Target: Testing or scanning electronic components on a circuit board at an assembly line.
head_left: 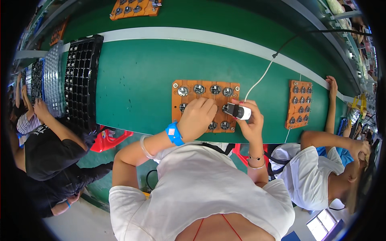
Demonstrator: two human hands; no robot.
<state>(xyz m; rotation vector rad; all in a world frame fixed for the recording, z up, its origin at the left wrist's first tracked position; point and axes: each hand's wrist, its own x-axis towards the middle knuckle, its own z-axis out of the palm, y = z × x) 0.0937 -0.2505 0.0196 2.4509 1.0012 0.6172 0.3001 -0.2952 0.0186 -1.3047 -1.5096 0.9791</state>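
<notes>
An orange fixture board (207,85) lies on the green bench in front of me, with rows of round silver-and-black parts set in it. My left hand (197,119), a blue band on its wrist, reaches over the board's middle. Its fingers are bent and pressed together on the board, and anything in them is hidden. My right hand (253,122) is wrapped round a small white-and-black corded device (242,113) at the board's right side. The device's dark end meets a round part (225,108) in the board. Some of the parts are covered by my hands.
A white cord (258,82) runs from the device to a dark cable at the upper right. Another orange board (299,104) lies to the right, near a co-worker in white (309,172). Black compartment trays (83,76) stand left, near a co-worker in black (52,148).
</notes>
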